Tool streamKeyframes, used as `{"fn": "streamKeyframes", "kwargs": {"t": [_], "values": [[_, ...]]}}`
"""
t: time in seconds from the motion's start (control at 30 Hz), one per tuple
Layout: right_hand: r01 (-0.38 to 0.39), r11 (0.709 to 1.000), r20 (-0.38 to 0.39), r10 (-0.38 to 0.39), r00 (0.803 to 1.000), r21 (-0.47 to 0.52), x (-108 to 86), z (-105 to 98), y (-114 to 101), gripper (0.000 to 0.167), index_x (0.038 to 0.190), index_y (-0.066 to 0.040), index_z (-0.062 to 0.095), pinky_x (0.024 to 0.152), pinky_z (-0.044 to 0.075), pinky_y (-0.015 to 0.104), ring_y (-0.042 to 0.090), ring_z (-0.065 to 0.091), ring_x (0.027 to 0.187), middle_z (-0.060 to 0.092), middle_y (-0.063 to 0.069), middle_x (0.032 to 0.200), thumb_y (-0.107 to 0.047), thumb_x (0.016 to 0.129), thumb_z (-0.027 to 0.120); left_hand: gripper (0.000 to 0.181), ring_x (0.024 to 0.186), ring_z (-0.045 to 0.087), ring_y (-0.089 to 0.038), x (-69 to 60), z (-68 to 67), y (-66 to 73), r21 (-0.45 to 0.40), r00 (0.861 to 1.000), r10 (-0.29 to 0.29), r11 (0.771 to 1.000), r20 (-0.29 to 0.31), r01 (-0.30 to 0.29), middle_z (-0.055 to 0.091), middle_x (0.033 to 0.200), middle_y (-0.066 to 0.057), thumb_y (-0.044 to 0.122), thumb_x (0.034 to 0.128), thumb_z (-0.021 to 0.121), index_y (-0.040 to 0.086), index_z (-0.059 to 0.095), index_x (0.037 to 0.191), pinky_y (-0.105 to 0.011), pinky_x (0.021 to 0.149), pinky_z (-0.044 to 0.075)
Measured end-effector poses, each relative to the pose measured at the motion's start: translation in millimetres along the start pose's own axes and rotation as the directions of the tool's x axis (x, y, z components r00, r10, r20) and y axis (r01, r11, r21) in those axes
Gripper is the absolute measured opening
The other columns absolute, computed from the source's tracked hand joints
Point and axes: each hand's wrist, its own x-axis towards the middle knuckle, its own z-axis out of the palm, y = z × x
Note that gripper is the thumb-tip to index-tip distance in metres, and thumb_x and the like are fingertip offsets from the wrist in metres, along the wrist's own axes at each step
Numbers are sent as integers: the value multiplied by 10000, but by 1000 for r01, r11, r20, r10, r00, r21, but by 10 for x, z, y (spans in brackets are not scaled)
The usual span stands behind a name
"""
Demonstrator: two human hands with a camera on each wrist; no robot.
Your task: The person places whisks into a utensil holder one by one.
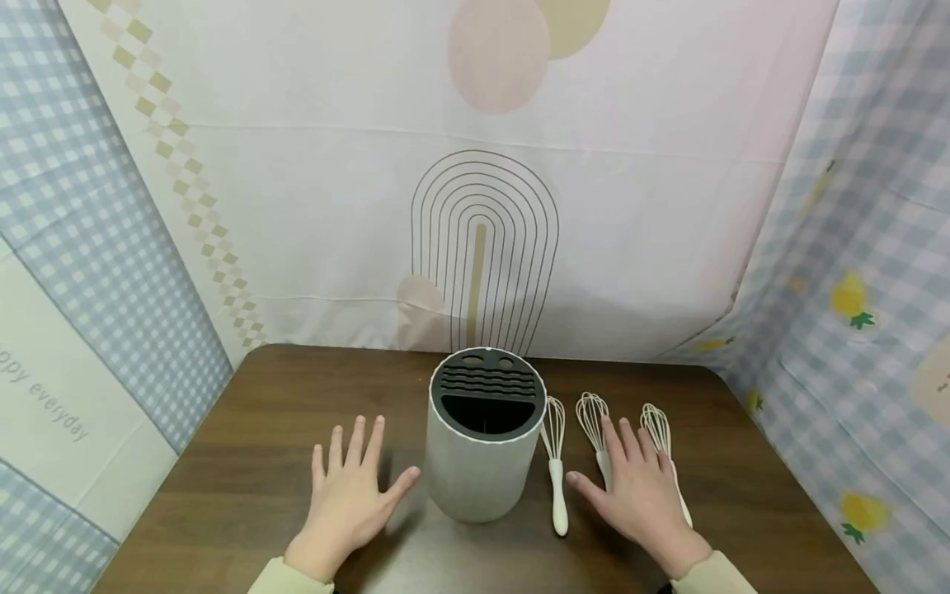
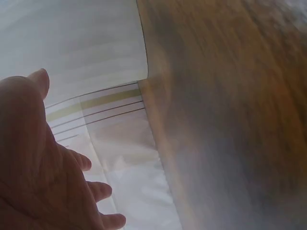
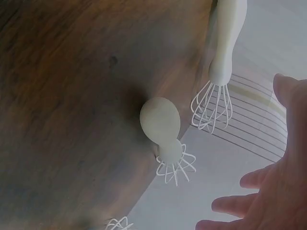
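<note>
A white cylindrical utensil holder [image 1: 481,474] with a dark slotted top [image 1: 488,394] stands upright on the table. To its left my left hand [image 1: 349,495] is spread with straight fingers, its thumb close to the holder's wall. Three white whisks lie to the right of the holder: one whisk [image 1: 557,478] beside it, a middle whisk [image 1: 591,421], and a right whisk [image 1: 656,425]. Over the latter two my right hand [image 1: 638,499] is spread flat, partly hiding them. Whether it touches them I cannot tell. The right wrist view shows a whisk handle [image 3: 160,122] near that hand.
The brown wooden table [image 1: 282,412] has its back edge against a white patterned cloth [image 1: 334,206]. Blue checked cloths hang at the left [image 1: 59,148] and right [image 1: 853,247] sides.
</note>
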Motion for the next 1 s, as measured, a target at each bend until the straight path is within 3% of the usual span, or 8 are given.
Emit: {"fn": "streamKeyframes", "kwargs": {"t": [0.2, 0.37, 0.5, 0.6, 0.7, 0.83, 1.0], "values": [[-30, 992, 78, 20, 997, 119, 46, -7, 70, 1020, 1526, -77, 244, 955, 321, 671, 533, 312, 1301, 317, 287, 1480, -763, 815, 498, 920, 1422, 50, -460, 41, -34, 21, -107, 1000, 4, 994, 21, -2, 132, 1592, -160, 744, 882, 379, 195, 100, 1566, -648, 1073, 7], [-89, 970, 136, 59, 989, 228, 102, -57, 110, 1061, 1525, -38, 210, 885, 391, 652, 508, 379, 1271, 341, 292, 1462, -769, 811, 493, 945, 1428, 84, -433, 90, -105, 42, -223, 1000, 12, 975, 5, -10, 149, 1592, -145, 702, 875, 479, 176, 104, 1564, -621, 1090, 30], [-127, 950, 166, 81, 983, 285, 151, -63, 146, 1072, 1518, -10, 205, 902, 390, 637, 492, 394, 1270, 342, 303, 1459, -748, 810, 527, 965, 1440, 130, -361, 133, -176, 54, -337, 999, 32, 941, -28, -39, 148, 1600, -70, 681, 851, 551, 204, 106, 1563, -593, 1098, 151], [-171, 928, 211, 103, 972, 331, 184, -63, 186, 1066, 1514, -1, 200, 923, 384, 625, 484, 395, 1276, 329, 300, 1469, -734, 817, 536, 950, 1440, 168, -295, 153, -226, 82, -437, 998, 56, 897, -37, -67, 141, 1601, -2, 624, 846, 617, 281, 91, 1558, -567, 1091, 220], [-235, 888, 271, 132, 953, 394, 212, -71, 221, 1055, 1508, 6, 197, 915, 417, 585, 468, 457, 1234, 369, 312, 1441, -716, 825, 549, 925, 1430, 205, -256, 181, -276, 131, -526, 996, 85, 845, -40, -93, 158, 1594, 32, 557, 846, 667, 350, 97, 1545, -559, 1086, 239], [-333, 807, 350, 169, 922, 488, 237, -88, 247, 1041, 1501, 8, 192, 902, 448, 549, 459, 503, 1194, 417, 345, 1385, -692, 830, 570, 896, 1412, 259, -273, 239, -356, 210, -613, 992, 115, 780, -58, -126, 205, 1582, 29, 470, 847, 711, 395, 134, 1529, -583, 1073, 245], [-424, 711, 433, 185, 882, 560, 241, -93, 274, 1035, 1502, 3, 180, 908, 451, 525, 456, 448, 1247, 386, 343, 1408, -692, 835, 558, 852, 1380, 331, -303, 319, -425, 290, -663, 986, 148, 731, -77, -162, 267, 1559, 8, 449, 853, 714, 431, 172, 1510, -593, 1052, 279]]}}
